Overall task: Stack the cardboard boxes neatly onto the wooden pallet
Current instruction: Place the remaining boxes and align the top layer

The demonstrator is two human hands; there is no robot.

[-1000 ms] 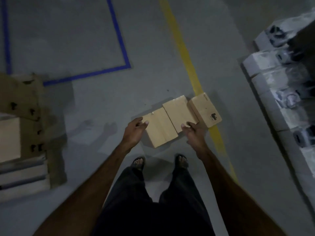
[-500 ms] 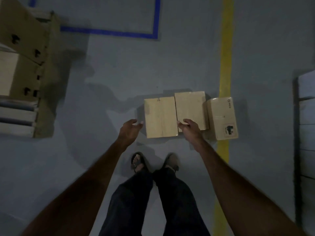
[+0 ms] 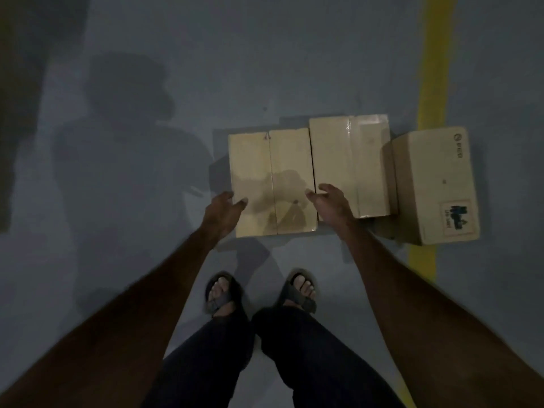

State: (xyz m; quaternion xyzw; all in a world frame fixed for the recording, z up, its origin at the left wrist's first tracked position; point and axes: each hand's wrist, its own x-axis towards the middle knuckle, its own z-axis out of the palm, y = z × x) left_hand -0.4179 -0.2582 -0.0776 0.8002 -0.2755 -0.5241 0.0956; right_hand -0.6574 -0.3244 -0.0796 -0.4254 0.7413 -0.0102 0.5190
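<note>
Head view, looking straight down: nearest are the person's dark trousers and two sandalled feet (image 3: 259, 291) planted on a smooth grey floor (image 3: 147, 260). Both bare arms reach forward from there. The left hand (image 3: 224, 212) sits at the near left corner of the left box (image 3: 272, 184), thumb over the top edge; the right hand (image 3: 331, 203) hovers over the seam between that box and the middle box (image 3: 350, 166). Both hands are spread and loose, gripping nothing yet.

I'd judge this the pick-up step: he is framing the left box from either side. The next move calls for the right fingers to find room in the tight seam, then a squeeze from both sides and a level lift.

The boxes are plain tan cardboard, matte, square-edged, with a taped centre seam that shines a little. The two sit touching side by side; a third, the labelled box (image 3: 435, 187), stands just to the right, across a yellow floor line (image 3: 432, 69). The wooden pallet is not in sight here.
</note>
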